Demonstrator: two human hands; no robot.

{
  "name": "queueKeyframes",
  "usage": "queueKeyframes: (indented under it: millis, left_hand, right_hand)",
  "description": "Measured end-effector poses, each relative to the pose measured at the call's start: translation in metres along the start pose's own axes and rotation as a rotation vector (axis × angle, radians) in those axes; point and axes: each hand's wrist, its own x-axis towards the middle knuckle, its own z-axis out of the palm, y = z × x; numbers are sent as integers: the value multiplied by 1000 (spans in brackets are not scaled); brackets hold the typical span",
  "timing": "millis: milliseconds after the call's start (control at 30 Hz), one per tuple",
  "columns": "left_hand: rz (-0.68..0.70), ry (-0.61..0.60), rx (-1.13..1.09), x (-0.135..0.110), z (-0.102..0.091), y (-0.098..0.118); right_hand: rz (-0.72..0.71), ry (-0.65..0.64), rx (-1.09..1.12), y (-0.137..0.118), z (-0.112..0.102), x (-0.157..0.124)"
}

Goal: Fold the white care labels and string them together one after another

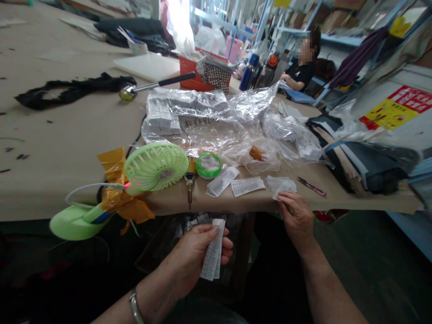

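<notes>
My left hand (199, 247) is closed around a few printed white labels (213, 252), held below the table's front edge with the thumb on top. At the edge on the right, my right hand (296, 216) pinches a thin, whitish translucent piece (286, 186), too unclear to name. Just behind that piece lies another printed label pile (274, 182). Further left on the table are two more small stacks of labels, one stack (248, 186) flat and the other stack (222, 181) fanned out. Purple-handled thread snips (311, 186) rest to the right of my right hand.
A green fan (157, 167) is taped to the table edge, beside a pointed tool (190, 180) and a green round tub (209, 165). Behind lie plastic bags of label bundles (164, 112) and a bag with orange-brown bits (256, 153). Folded dark fabric (378, 157) sits right; a person (305, 67) sits beyond.
</notes>
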Motion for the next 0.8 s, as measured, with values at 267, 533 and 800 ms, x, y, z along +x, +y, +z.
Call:
queueKeyframes:
  millis: [267, 533, 800]
  left_hand:
    - [1, -39, -72, -10, 4, 0]
    - [177, -2, -291, -22, -7, -9]
    - [202, -28, -296, -33, -11, -14]
  right_hand:
    - [-122, -54, 574, -98, 5, -10]
    - [-466, -277, 544, -158, 26, -28]
    - [-524, -321, 536, -163, 19, -25]
